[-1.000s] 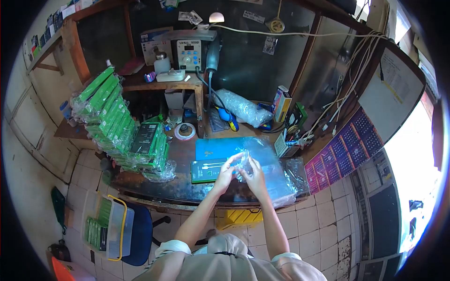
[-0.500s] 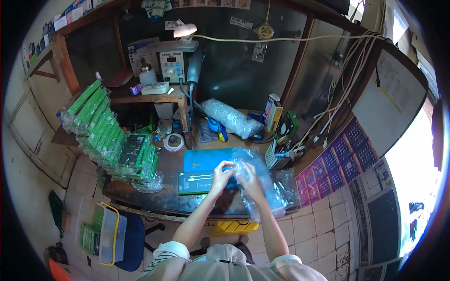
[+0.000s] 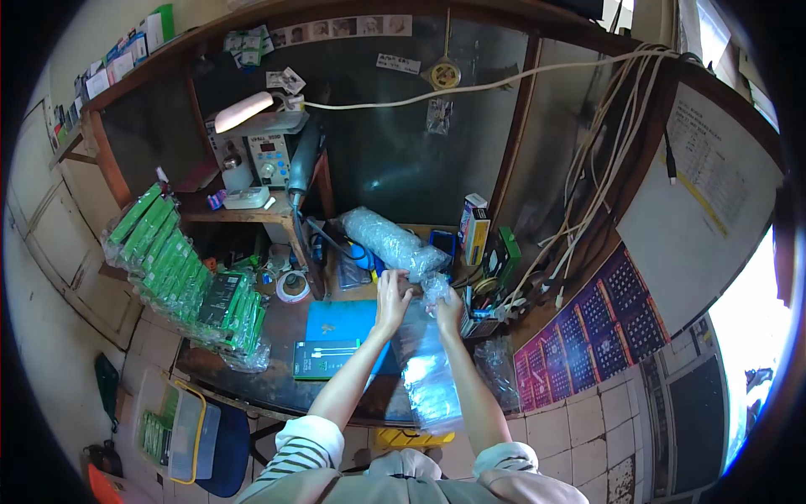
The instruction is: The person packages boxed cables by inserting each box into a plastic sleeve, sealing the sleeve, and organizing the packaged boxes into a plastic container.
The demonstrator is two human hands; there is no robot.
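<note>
My right hand (image 3: 448, 313) is closed around a crumpled length of clear bubble wrap (image 3: 432, 382), which hangs down over the desk's front edge. Beside it, my left hand (image 3: 392, 302) has its thumb apart from its curved fingers, close to the near side of a bubble wrap roll (image 3: 382, 239); whether it touches the roll is hard to tell. A dark green box with a cable picture (image 3: 323, 359) lies flat left of my forearms. It rests on the lower part of a blue folder (image 3: 336, 317).
Stacks of green boxes in clear wrap (image 3: 180, 273) stand at the left. A hot-air station (image 3: 270, 160) sits on a small shelf beneath a lamp (image 3: 243, 112). Roll of tape (image 3: 292, 286), pen holder (image 3: 480, 323) and hanging cables (image 3: 609, 143) surround the work area.
Both hands have moved farther back, toward the roll. The bubble wrap, bunched between them before, now stretches down from my right hand toward me. My view has shifted as well.
</note>
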